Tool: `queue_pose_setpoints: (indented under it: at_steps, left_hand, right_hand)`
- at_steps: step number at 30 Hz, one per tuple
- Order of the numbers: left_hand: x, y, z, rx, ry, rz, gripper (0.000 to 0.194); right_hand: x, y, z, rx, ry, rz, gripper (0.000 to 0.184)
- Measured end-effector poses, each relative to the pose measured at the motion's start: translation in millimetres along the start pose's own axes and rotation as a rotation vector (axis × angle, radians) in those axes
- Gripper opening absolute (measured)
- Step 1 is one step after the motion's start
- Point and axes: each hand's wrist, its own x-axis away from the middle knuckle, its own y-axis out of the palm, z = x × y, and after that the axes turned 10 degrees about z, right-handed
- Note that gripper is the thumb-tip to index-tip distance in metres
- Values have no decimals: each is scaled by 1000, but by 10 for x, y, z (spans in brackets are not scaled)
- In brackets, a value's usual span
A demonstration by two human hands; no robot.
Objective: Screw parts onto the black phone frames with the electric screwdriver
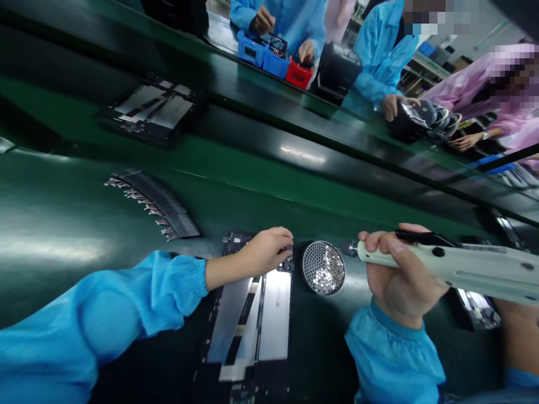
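Note:
My right hand (400,275) is wrapped around a pale electric screwdriver (471,269), held above the bench with its tip pointing left. Beside that tip stands a round metal dish (311,264) with a perforated face and many tiny shiny screws. My left hand (272,247) is closed over the upper right part of an opened tablet (275,325), fingers bent together; anything between them is hidden. Silver battery plates and dark strips show inside the tablet, which lies flat in front of me. Up and left of it is a fanned row of black parts (164,202) with thin wires.
Another opened tablet (155,112) lies on the green line at upper left. Across the line, co-workers handle blue bins (275,63), a red bin (298,74) and black devices (337,70). At right, another person's arm (520,336) is near a further device (478,308).

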Motion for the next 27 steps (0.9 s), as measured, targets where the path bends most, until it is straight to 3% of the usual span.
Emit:
queue_pose_setpoints:
  at_steps: [10,13,17,21,27]
  left_hand:
    - [67,-51,64,-198,249,-201,25]
    - [126,-121,91,-369,321,-234,43]
    - [193,-204,121,-478,324,-281,52]
    - [377,-178,243,-510,321,-248,53]
    - [564,-93,363,-463,265,-101,50]
  right_hand:
    - [47,4,40,41,-31,-62,19]
    - [59,47,60,45,-62,-83,21]
    - [101,185,65,-26,-92,-161,25]
    - [235,296,87,-50,-54,-243,26]
    - [452,251,210,6,64,-394,30]
